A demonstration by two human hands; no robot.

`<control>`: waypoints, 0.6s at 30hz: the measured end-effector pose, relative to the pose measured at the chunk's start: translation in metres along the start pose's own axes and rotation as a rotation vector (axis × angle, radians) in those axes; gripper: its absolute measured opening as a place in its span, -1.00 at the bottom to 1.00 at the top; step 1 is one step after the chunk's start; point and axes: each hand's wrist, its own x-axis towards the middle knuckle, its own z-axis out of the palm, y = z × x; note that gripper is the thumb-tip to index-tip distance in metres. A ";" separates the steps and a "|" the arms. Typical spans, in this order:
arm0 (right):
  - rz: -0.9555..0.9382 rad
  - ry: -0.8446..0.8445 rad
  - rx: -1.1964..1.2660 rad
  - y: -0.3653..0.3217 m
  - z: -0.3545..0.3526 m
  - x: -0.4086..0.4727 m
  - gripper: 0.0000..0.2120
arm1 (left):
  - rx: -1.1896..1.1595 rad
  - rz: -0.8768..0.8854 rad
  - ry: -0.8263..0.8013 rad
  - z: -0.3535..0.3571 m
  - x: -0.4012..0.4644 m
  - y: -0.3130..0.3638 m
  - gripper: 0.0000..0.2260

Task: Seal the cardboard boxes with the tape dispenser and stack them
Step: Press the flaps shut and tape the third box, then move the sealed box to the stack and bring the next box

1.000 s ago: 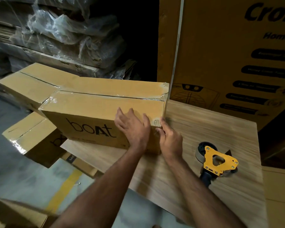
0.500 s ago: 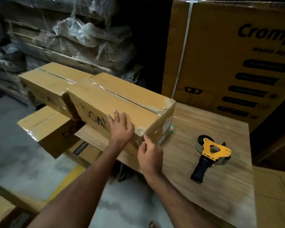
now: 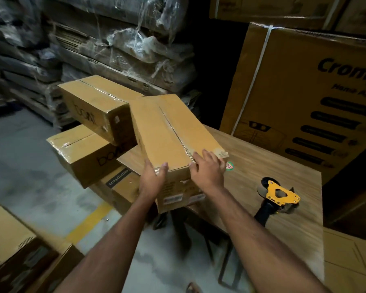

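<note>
The big printed carton (image 3: 304,98) stands at the back right, behind the wooden table (image 3: 262,166). On the table's near-left corner lies the box (image 3: 173,132) being handled — a long cardboard one, tilted, its far end raised and its near end hanging past the table edge toward the person. Its top seam looks taped, though blur makes that hard to confirm.

The left hand (image 3: 151,178) grips the near-left corner, thumb curled over the top edge, fingers hidden on the side face. The right hand (image 3: 207,168) rests on the near-right top corner with fingers spread and only lightly bent; whether they hook over the far edge I cannot tell.

What could go wrong: the box is held at 1 end only, so its far end could swing into the upper stacked box (image 3: 97,106) just beside it and knock that off the lower stacked box (image 3: 82,151). The flat right hand could also slip on the smooth tape, letting the overhanging end drop.

Counts: 3 long boxes of this kind — 1 in hand, 2 stacked at the left, the upper one lying crosswise. 1 tape dispenser (image 3: 278,195), yellow with a black handle, idle on the table well right of the hands. 1 small round sticker (image 3: 230,166) just beside the right hand.
</note>
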 end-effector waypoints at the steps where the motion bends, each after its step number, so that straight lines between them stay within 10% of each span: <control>1: -0.002 0.039 -0.005 -0.007 -0.003 -0.007 -0.62 | -0.018 -0.010 -0.001 -0.010 0.003 -0.003 -0.44; 10: 0.661 0.046 0.626 -0.010 -0.004 -0.032 -0.21 | -0.190 -0.274 0.036 -0.041 0.013 -0.011 -0.52; 18: 0.807 0.253 1.021 -0.024 0.007 -0.038 -0.69 | -0.283 -0.267 0.056 -0.053 0.009 -0.014 -0.60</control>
